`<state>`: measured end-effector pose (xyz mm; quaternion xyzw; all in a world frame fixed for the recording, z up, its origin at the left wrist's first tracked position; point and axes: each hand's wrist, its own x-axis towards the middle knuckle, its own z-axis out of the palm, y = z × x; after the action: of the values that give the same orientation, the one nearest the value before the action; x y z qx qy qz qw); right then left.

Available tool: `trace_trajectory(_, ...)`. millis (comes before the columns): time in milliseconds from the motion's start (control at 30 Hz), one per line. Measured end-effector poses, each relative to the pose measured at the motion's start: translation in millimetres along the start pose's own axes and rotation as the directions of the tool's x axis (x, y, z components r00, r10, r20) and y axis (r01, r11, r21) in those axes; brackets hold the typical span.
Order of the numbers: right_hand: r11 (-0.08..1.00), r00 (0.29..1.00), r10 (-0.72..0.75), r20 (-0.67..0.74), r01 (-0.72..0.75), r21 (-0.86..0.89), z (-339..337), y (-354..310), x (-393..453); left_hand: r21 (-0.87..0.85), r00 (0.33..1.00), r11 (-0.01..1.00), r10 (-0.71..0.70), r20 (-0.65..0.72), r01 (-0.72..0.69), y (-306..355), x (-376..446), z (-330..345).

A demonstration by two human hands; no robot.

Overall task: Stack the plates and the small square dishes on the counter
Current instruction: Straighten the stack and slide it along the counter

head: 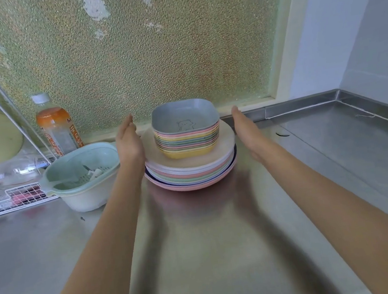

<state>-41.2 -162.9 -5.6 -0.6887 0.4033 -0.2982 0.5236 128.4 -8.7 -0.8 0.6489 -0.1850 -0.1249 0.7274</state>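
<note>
Here, mid-frame, pastel square plastic dishes sit stacked on round pastel plates. My left hand and right hand flank them, flat, holding nothing. Stacking looks done.

Window: we see frosted, pebbled glass behind the surface's far edge.
Wall: ours is pale, right corner.
Surface: brushed steel, daylit.

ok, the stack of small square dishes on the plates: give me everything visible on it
The stack of small square dishes is roughly ten nested, rounded-corner, matte plastic-looking dishes in pastel pink, yellow, green and grey-blue. The top dish is grey-blue with a line-drawn bear inside; the bottom one is yellow. The stack stands upright, neatly aligned, on the cream top plate of the round plate stack on the steel counter. The left hand and right hand flank it with straight fingers; neither touches the dishes.
</note>
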Motion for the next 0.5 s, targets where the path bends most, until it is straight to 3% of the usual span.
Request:
trace_trajectory(133,0.962,0.993,0.069,0.100,-0.092,0.257,17.4,33.8,-13.8,-0.036,0.987,0.987,-0.158,0.026,0.159,-32.7,-11.4,-3.6)
trace_trajectory(233,0.978,0.999,-0.002,0.032,-0.004,0.208,22.6,39.4,-14.7,0.000,0.994,0.995,-0.104,0.021,0.104,-34.5,-16.3,-1.0)
trace_trajectory(367,0.982,1.000,-0.009,-0.018,0.012,0.190,27.8,38.2,-15.6,0.060,1.000,0.998,-0.011,-0.019,0.012,-40.8,-18.0,-1.0)
trace_trajectory(500,0.977,0.997,-0.003,-0.072,0.018,0.213,33.0,40.8,-12.2,0.059,0.999,0.998,-0.012,-0.048,0.015,-43.3,-16.5,-0.4)
